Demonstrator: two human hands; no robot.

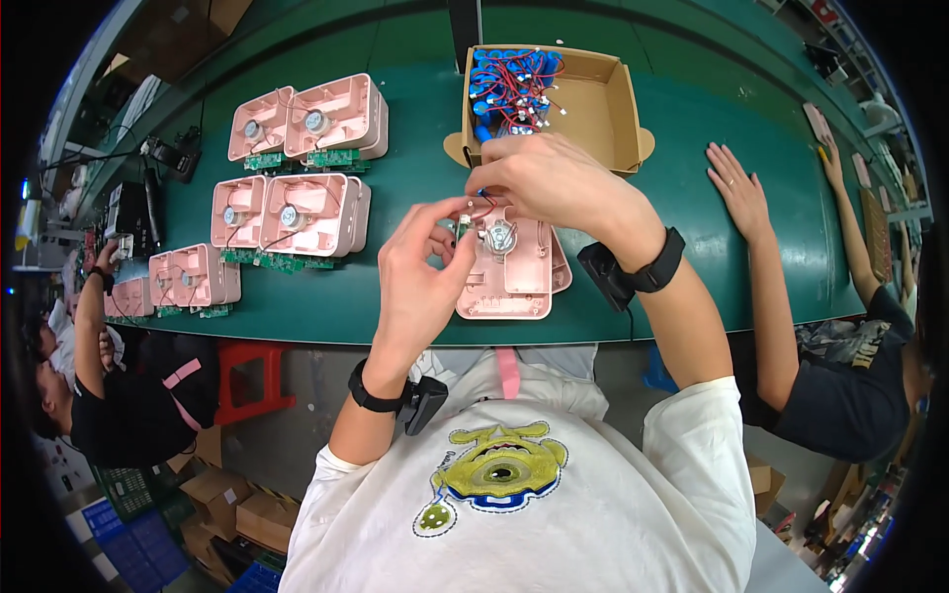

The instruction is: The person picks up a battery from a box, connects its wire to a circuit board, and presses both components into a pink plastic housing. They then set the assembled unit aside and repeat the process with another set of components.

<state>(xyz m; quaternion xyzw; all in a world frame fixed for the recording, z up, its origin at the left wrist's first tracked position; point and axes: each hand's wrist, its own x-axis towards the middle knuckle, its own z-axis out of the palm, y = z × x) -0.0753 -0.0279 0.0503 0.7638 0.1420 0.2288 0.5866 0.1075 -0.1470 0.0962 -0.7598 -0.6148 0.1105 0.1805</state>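
Just in front of me a pink plastic housing half (pixel 529 277) lies on the table, a round silver speaker (pixel 500 237) set in it. My left hand (pixel 420 262) is closed at the fingertips on a small green circuit board (pixel 463 227) with a white connector, at the housing's left side. Over the housing's far end, my right hand (pixel 554 178) is closed on what looks like a blue battery (pixel 482 192), mostly hidden by the fingers. A thin dark red wire hangs below those fingertips, near the board.
Beyond my right hand stands a cardboard box (pixel 603 109) with several blue batteries (pixel 509 84) and red wires. Several pink housings (pixel 331 114) with boards stand on the left of the green table (pixel 420 128). A co-worker's hand (pixel 739 188) rests at right; another person sits far left.
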